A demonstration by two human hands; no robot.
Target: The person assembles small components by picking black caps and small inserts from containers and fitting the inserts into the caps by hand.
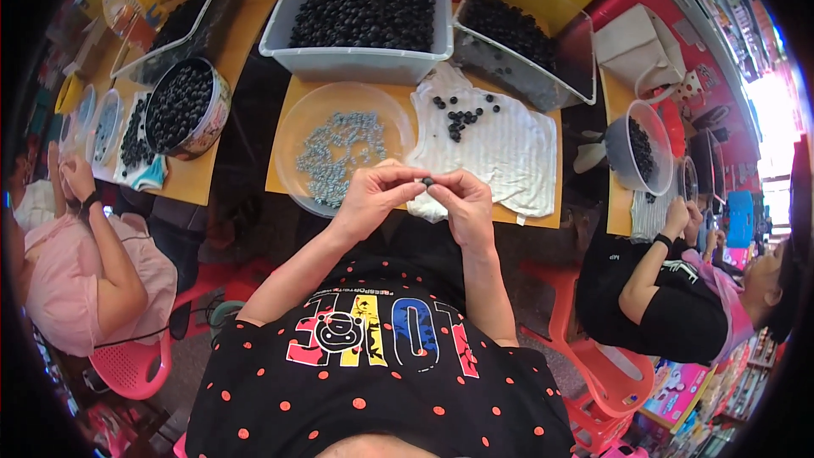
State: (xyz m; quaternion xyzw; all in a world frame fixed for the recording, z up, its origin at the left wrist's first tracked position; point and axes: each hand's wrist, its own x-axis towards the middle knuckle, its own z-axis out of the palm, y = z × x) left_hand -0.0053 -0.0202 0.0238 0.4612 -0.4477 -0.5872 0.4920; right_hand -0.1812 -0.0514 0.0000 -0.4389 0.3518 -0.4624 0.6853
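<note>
Just over the near edge of the table, my left hand [370, 200] and my right hand [465, 209] meet fingertip to fingertip. Between them sits a small round black piece [426, 181], pinched by the fingers of both hands. Whether a second small part is in my left fingers is hidden. Under and left of my left hand is a shallow clear round tray [292, 140] of small grey-blue pieces [339, 148]. A white ribbed cloth [517, 148] lies right of the tray, with several loose black pieces [462, 123] on it.
A large clear bin [356, 64] of black pieces stands behind the tray, with another bin [526, 76] to its right. At neighbouring tables, a person in pink [93, 280] sits left and a person in black [653, 297] right. A red chair [585, 356] stands right.
</note>
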